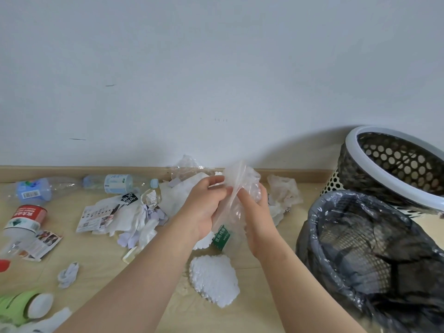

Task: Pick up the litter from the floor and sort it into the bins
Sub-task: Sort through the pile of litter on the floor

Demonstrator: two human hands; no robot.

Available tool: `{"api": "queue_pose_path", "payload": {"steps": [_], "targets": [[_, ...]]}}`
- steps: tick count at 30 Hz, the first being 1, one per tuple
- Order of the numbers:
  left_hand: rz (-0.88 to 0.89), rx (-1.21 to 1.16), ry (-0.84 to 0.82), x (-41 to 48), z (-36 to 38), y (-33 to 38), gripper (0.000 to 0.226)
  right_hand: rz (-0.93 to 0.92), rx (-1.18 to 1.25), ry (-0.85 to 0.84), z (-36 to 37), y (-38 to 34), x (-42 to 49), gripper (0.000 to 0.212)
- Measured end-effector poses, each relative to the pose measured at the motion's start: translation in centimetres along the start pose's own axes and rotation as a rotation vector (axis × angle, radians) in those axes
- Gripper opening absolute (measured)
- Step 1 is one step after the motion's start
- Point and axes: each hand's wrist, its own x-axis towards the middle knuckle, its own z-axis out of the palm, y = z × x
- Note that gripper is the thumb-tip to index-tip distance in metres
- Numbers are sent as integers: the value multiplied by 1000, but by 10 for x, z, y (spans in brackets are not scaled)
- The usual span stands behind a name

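Pale wood-look floor (101,267), meeting a plain white wall (216,68) at a low wooden skirting board (60,172). A few dark scuffs on the wall.

Both hands are raised over the litter, close together. The left hand (204,207) pinches the upper edge of a crumpled clear plastic bag (241,179). The right hand (255,212) is curled round the bunched lower part of it. The bag is held off the floor, left of the bins.

Two bins stand at the right. The near bin (312,219) is a mesh basket lined with a dark liner. The far bin (355,150), with a white rim and perforated sides, is just behind it against the wall and tilted toward the camera.

Litter on the floor:
- a green-labelled bottle (222,239) below the hands
- a white foam piece (213,280) nearer the camera
- a heap of paper scraps (115,212) left of the hands
- a blue-labelled bottle (115,183) lying along the skirting
- a red-labelled bottle (24,219) at the far left
- a crumpled wrapper (283,191) between the hands and the bins
- a small tissue wad (68,275) lying alone
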Motion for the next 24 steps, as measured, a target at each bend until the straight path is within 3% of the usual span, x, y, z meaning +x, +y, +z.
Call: {"api": "queue_pose_path", "payload": {"steps": [3,7,13,16,19,21,24], "targets": [[52,42,-64,-4,22,-1,19,-102,31,-39,-27,-14,-5,43],[163,197,-54,-5,51,-4,18,-257,-75,66,-57,-33,-11,46],[240,332,-117,-16,108,-19,18,-346,-369,393,-130,-60,-21,46],[261,477,-164,-22,131,-37,14,-307,-803,609,-175,-53,-25,46],[238,587,-167,-21,149,-61,12,-212,-1058,677,-204,-24,-28,40],[263,685,-147,-19,155,-77,13,-82,-1172,632,-213,-2,-26,38],[319,836,-121,-16,158,-100,18,180,-1271,374,-214,25,-19,50]]}}
